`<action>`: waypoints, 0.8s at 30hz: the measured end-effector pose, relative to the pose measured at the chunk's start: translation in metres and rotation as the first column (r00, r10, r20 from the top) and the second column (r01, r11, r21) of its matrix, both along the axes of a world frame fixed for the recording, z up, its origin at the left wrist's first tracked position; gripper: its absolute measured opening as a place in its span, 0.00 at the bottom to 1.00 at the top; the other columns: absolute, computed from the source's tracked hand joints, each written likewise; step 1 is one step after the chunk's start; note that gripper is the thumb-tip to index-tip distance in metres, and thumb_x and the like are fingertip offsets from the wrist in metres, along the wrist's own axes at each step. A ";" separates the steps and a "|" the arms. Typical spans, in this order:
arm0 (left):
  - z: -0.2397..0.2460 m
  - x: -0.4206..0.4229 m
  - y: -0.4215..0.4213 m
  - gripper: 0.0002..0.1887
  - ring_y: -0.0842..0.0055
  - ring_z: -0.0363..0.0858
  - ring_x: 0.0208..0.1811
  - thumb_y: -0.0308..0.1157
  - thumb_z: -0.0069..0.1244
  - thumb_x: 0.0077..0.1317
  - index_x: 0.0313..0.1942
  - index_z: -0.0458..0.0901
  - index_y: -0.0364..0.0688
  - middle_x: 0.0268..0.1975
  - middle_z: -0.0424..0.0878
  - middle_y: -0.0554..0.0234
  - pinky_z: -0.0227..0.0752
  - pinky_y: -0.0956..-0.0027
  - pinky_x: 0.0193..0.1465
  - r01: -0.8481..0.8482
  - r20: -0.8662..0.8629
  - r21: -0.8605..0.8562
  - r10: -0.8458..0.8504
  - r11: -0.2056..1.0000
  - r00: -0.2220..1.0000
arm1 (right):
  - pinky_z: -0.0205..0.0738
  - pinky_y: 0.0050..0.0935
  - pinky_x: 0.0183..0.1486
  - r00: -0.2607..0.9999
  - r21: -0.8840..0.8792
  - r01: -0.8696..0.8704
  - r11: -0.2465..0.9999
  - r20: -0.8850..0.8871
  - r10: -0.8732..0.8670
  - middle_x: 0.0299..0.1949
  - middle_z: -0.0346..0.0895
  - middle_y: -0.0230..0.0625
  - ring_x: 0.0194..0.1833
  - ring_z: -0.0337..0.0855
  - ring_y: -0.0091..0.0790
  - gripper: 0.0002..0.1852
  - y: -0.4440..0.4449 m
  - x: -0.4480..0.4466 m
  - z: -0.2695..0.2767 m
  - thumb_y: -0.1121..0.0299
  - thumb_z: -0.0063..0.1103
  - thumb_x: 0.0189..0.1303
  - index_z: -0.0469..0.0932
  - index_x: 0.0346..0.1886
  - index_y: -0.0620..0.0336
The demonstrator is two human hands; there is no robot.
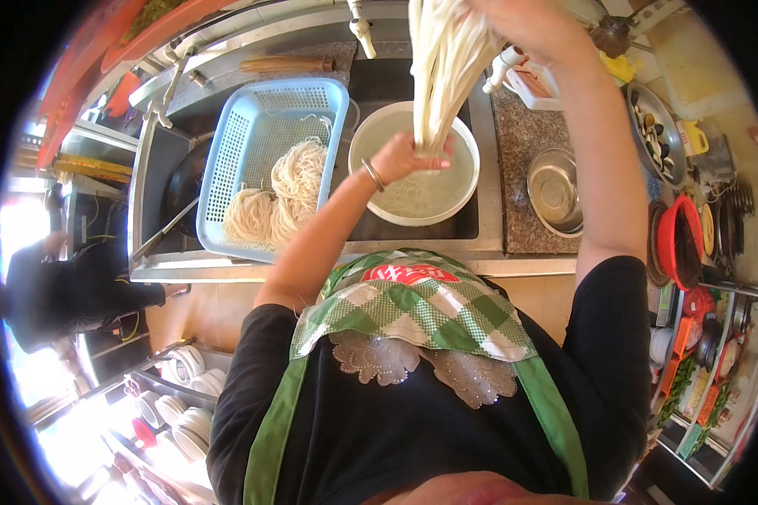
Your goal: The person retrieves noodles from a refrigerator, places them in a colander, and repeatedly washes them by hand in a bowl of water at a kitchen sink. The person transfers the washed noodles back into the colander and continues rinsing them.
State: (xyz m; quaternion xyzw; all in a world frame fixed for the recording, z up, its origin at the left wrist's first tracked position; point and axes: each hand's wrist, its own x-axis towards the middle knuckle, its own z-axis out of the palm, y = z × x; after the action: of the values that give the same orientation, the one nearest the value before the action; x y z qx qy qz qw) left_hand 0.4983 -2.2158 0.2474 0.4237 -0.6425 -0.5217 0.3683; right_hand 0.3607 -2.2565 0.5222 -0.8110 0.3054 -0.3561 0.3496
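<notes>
A long bundle of pale noodles (445, 69) hangs from my right hand (524, 28), which is raised at the top of the view and partly cut off by its edge. Lower down, my left hand (404, 158), with a bangle at the wrist, is closed around the bundle's bottom end. Both are over a round white basin (358, 145) of cloudy water, in which loose noodles (410, 196) lie. Left of the basin, a blue perforated plastic basket (227, 145) holds several coiled clumps of noodles (300, 170); my left forearm passes across its lower right corner.
Water taps (363, 38) stick out above the sink. A steel bowl (554, 192) rests on the stone counter (518, 151) at right, with a red basin (679, 243) farther right. A person in dark clothes (82, 284) is at far left. Stacked white dishes (192, 432) stand lower left.
</notes>
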 end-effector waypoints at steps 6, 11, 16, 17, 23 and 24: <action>-0.054 0.002 0.034 0.16 0.68 0.78 0.27 0.44 0.45 0.61 0.34 0.79 0.40 0.24 0.79 0.55 0.71 0.64 0.37 0.037 0.566 0.213 -0.155 0.976 0.810 | 0.75 0.23 0.42 0.983 0.222 0.145 0.964 -0.140 -0.116 0.41 0.77 0.36 0.41 0.79 0.26 0.18 -0.024 -0.032 -0.026 0.81 0.39 0.58 0.73 0.50 0.60; 0.030 0.007 0.011 0.14 0.62 0.79 0.31 0.40 0.43 0.62 0.38 0.78 0.39 0.31 0.79 0.49 0.70 0.60 0.41 0.367 0.715 -0.205 -0.118 0.907 0.690 | 0.60 0.13 0.15 1.000 0.692 0.008 0.722 -0.004 -0.008 0.31 0.81 0.38 0.22 0.75 0.17 0.12 -0.034 -0.023 -0.160 0.78 0.46 0.54 0.74 0.43 0.64; 0.136 0.034 -0.045 0.11 0.62 0.78 0.35 0.33 0.40 0.61 0.32 0.79 0.38 0.32 0.79 0.53 0.70 0.65 0.38 0.270 0.568 -0.406 0.009 0.873 0.823 | 0.68 0.21 0.25 0.951 0.845 -0.291 0.448 0.308 0.036 0.25 0.74 0.31 0.22 0.73 0.22 0.14 -0.016 -0.022 -0.195 0.64 0.46 0.61 0.74 0.42 0.64; 0.134 0.035 -0.048 0.11 0.63 0.77 0.35 0.32 0.40 0.59 0.32 0.79 0.38 0.32 0.79 0.53 0.70 0.66 0.39 0.099 0.385 -0.361 0.051 0.927 0.922 | 0.67 0.21 0.25 0.887 0.813 -0.437 0.385 0.462 0.031 0.24 0.73 0.30 0.21 0.71 0.22 0.13 -0.015 -0.024 -0.188 0.64 0.48 0.61 0.75 0.41 0.64; 0.019 0.023 -0.053 0.12 0.69 0.76 0.37 0.32 0.41 0.58 0.35 0.79 0.35 0.32 0.79 0.55 0.68 0.70 0.43 -0.238 -0.319 0.028 0.234 0.971 0.918 | 0.69 0.21 0.29 0.929 0.638 -0.353 0.685 0.327 0.175 0.24 0.73 0.27 0.24 0.73 0.19 0.13 -0.013 -0.014 -0.125 0.63 0.61 0.54 0.77 0.34 0.63; -0.004 0.022 -0.042 0.13 0.70 0.76 0.39 0.32 0.39 0.60 0.38 0.78 0.34 0.34 0.79 0.56 0.67 0.69 0.45 -0.214 -0.038 -0.190 0.211 0.958 0.977 | 0.70 0.21 0.31 0.897 0.576 -0.407 0.709 0.398 0.191 0.26 0.74 0.28 0.26 0.74 0.20 0.13 -0.010 -0.009 -0.115 0.62 0.61 0.54 0.77 0.34 0.63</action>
State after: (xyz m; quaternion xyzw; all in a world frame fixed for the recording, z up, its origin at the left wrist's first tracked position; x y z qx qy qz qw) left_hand 0.5204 -2.2574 0.2434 0.4480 -0.6376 -0.4179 0.4670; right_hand 0.3518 -2.2661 0.4074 -0.6129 0.2129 -0.2890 0.7039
